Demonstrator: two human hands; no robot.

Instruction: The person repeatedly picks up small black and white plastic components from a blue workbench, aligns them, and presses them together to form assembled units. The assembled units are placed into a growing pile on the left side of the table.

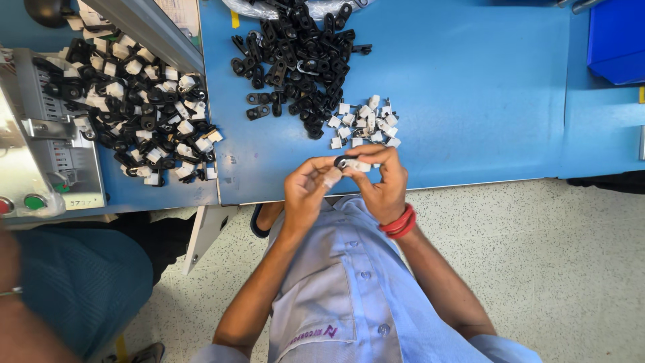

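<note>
- Your left hand (308,190) and right hand (384,180) meet at the middle of the frame, just below the near edge of the blue tabletop (470,87).
- Between them sits one black clip (342,161) with a small white insert (360,165) against it. Both hands are pinched shut on this pair: right fingertips on the white piece, left fingertips under and beside the black one.
- You cannot tell from here whether the insert is fully seated; the fingers cover the joint.
- Step in hand, as judged: fitting one white piece into one black clip, mid-join.
- Loose black clips (302,54) lie heaped at the upper middle of the frame. The loose white inserts (363,122) sit in a small cluster just below and right of that heap, near your hands.
- A pile of joined black-and-white pieces (134,107) fills the upper left, on the neighbouring surface beside a grey control box (40,154) with a red and a green button.
- The next move calls for a firm, square press between thumb and forefinger, keeping the white piece straight so it does not cock sideways.
- Another person's arm shows at the lower left corner, clear of your hands.
- A red band circles your right wrist.
</note>
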